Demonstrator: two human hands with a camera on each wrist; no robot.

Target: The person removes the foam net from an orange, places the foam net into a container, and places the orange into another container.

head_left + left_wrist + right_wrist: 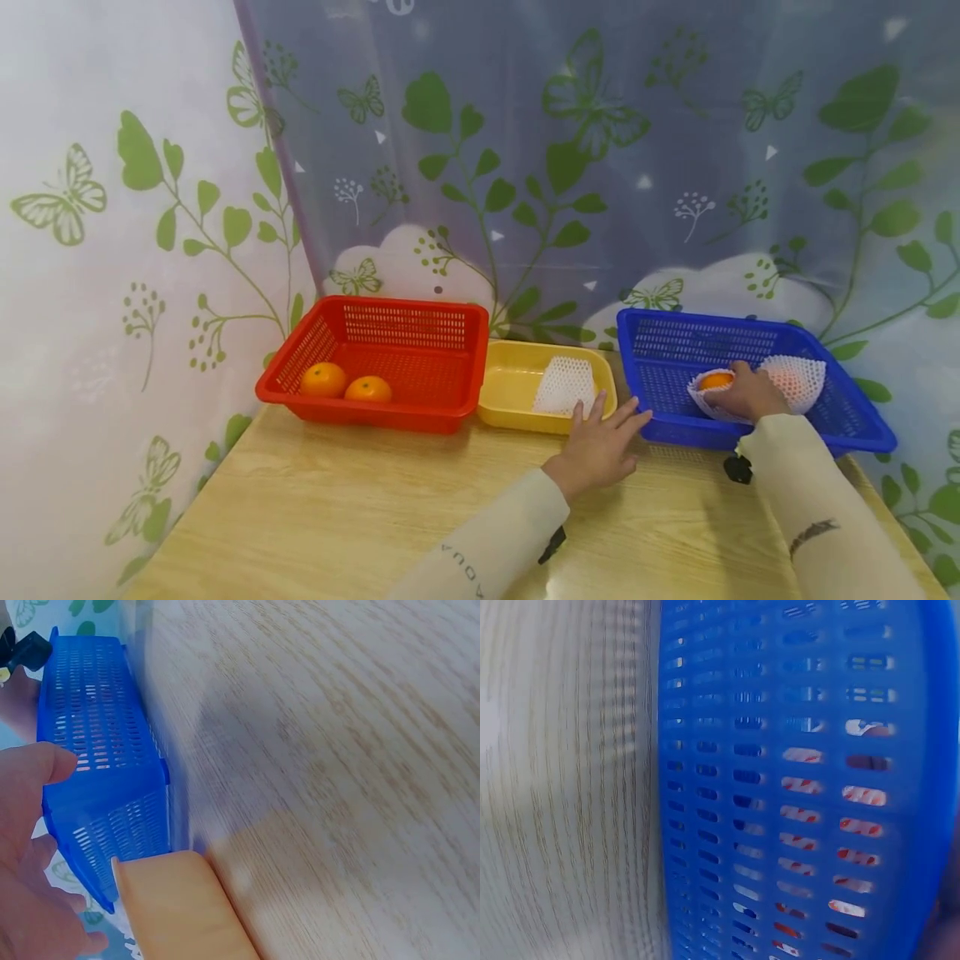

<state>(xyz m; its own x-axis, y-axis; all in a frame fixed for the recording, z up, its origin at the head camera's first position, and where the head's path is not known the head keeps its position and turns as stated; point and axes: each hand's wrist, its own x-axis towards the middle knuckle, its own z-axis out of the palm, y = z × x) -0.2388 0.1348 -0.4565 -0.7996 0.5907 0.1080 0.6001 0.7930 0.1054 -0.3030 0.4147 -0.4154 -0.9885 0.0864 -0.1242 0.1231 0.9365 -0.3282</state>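
Observation:
Inside the blue basket (660,427), my right hand (753,393) grips an orange (716,381) partly covered by a white foam net (696,402). To its right lies another fruit in a foam net (795,383), reddish through the mesh. My left hand (598,450) has its fingers spread, with fingertips by the basket's left front corner and the yellow tray (506,379). A flat white foam net (564,385) lies in that tray. In the left wrist view, the left thumb (56,761) is at the blue basket's rim. The basket wall (780,776) mostly hides the fruit in the right wrist view.
At the left stands a red basket (420,414) with two oranges (324,380) in it. All three containers stand in a row at the back of the wooden table (337,500), against a patterned cloth (510,150).

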